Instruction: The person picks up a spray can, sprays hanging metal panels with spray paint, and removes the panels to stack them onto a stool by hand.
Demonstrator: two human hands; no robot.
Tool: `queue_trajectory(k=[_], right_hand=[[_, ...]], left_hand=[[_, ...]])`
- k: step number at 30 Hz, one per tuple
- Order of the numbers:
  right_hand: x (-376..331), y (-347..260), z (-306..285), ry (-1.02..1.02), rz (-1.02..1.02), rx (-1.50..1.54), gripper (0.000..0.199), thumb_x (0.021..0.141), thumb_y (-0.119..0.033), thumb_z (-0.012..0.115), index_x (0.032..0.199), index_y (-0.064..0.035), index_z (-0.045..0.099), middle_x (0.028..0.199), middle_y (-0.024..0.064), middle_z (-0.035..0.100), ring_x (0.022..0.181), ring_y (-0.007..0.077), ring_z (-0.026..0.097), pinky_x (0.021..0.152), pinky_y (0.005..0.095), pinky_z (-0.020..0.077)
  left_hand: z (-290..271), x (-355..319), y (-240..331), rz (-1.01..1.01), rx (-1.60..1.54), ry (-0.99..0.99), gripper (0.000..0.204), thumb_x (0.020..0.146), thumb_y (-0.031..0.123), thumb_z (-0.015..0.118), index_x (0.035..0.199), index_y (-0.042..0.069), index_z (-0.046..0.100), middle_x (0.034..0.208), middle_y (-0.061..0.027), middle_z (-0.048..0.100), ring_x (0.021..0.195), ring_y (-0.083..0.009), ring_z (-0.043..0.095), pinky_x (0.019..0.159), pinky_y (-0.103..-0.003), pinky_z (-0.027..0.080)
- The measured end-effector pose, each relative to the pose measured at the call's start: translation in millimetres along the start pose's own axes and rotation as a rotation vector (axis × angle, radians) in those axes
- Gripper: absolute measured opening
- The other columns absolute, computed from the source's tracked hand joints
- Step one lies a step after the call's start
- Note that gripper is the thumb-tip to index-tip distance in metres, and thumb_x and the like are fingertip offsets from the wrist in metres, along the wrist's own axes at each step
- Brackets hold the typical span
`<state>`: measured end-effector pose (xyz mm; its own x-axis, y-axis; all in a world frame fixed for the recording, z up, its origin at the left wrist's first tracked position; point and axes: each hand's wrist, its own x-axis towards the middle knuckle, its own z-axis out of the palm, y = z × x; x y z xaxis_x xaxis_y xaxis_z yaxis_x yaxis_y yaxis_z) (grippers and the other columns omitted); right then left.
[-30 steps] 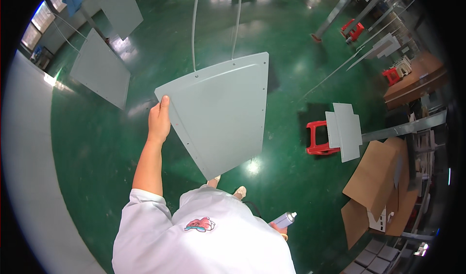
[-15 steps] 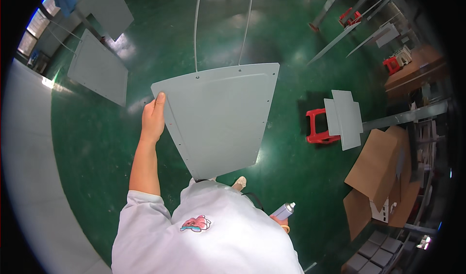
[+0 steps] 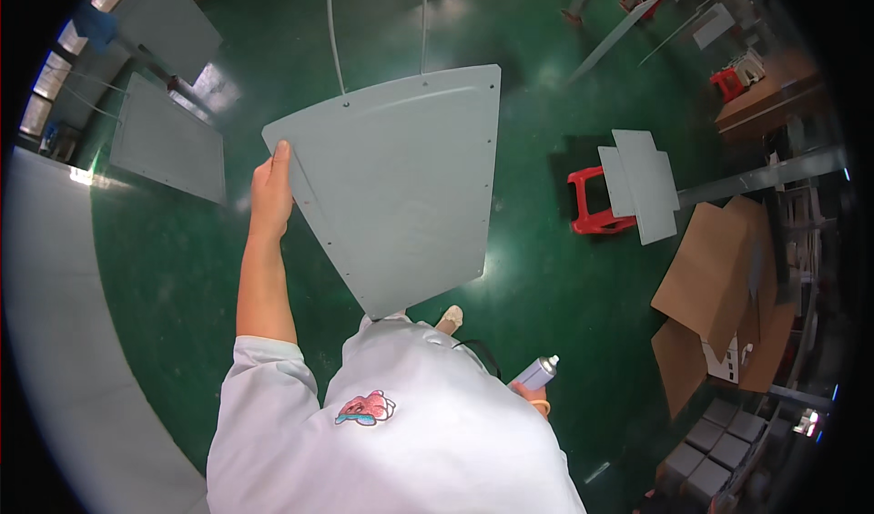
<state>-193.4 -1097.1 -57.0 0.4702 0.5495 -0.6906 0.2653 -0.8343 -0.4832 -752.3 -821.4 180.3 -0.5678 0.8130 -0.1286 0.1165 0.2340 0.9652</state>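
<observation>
A large light-grey sheet panel point(image 3: 401, 186) with small holes along its edges hangs before me on two thin rods point(image 3: 424, 31). My left hand point(image 3: 271, 191) grips its left edge near the upper corner, thumb on the face and fingers behind. The panel's lower end is close to my shirt. Low at my right side, my right hand point(image 3: 532, 394) is wrapped round a pale spray can point(image 3: 537, 374) with a white nozzle. The can is tilted, and most of that hand is hidden behind my body and the can.
On the right, a grey cross-shaped panel point(image 3: 640, 186) lies over a red stool point(image 3: 590, 206). An opened cardboard box point(image 3: 696, 277) and grey boxes point(image 3: 715, 450) stand nearer. Another grey panel point(image 3: 168, 141) hangs at the left, above the green floor point(image 3: 164, 277).
The view has shifted, so the panel and surroundings sit higher in it, with the panel slightly to the left. Both holds are unchanged.
</observation>
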Motion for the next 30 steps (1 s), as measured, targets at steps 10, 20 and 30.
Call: queue_trajectory(k=[10, 20, 30], right_hand=[[11.5, 17.8, -10.3, -0.072, -0.031, 0.039, 0.087, 0.049, -0.020, 0.084, 0.120, 0.0010, 0.039, 0.112, 0.0160, 0.054, 0.100, 0.0288, 0.055, 0.086, 0.0383, 0.0450], [18.3, 30.9, -16.8, -0.022, 0.157, 0.566, 0.077, 0.059, -0.012, 0.079, 0.124, -0.0067, 0.039, 0.115, 0.0127, 0.052, 0.104, 0.0287, 0.052, 0.086, 0.0449, 0.0430], [-1.6, 18.1, -41.0, 0.219, 0.104, -0.164, 0.084, 0.048, -0.033, 0.084, 0.115, -0.0022, 0.044, 0.110, 0.0181, 0.056, 0.100, 0.0301, 0.056, 0.087, 0.0372, 0.0453]], left_hand=[[32.9, -7.2, 20.1, -0.001, -0.065, -0.010, 0.053, 0.089, 0.050, 0.041, 0.085, 0.000, 0.060, 0.063, 0.0000, 0.050, 0.053, -0.0081, 0.042, 0.046, -0.024, 0.032], [63.6, 6.5, 17.8, 0.041, 0.019, 0.015, 0.055, 0.088, 0.051, 0.041, 0.095, -0.001, 0.060, 0.067, -0.0006, 0.050, 0.056, -0.0083, 0.042, 0.049, -0.025, 0.036], [81.9, 25.6, -25.5, 0.146, -0.081, -0.104, 0.057, 0.094, 0.041, 0.035, 0.120, -0.010, 0.045, 0.118, -0.0189, 0.052, 0.106, -0.0256, 0.052, 0.090, -0.031, 0.041]])
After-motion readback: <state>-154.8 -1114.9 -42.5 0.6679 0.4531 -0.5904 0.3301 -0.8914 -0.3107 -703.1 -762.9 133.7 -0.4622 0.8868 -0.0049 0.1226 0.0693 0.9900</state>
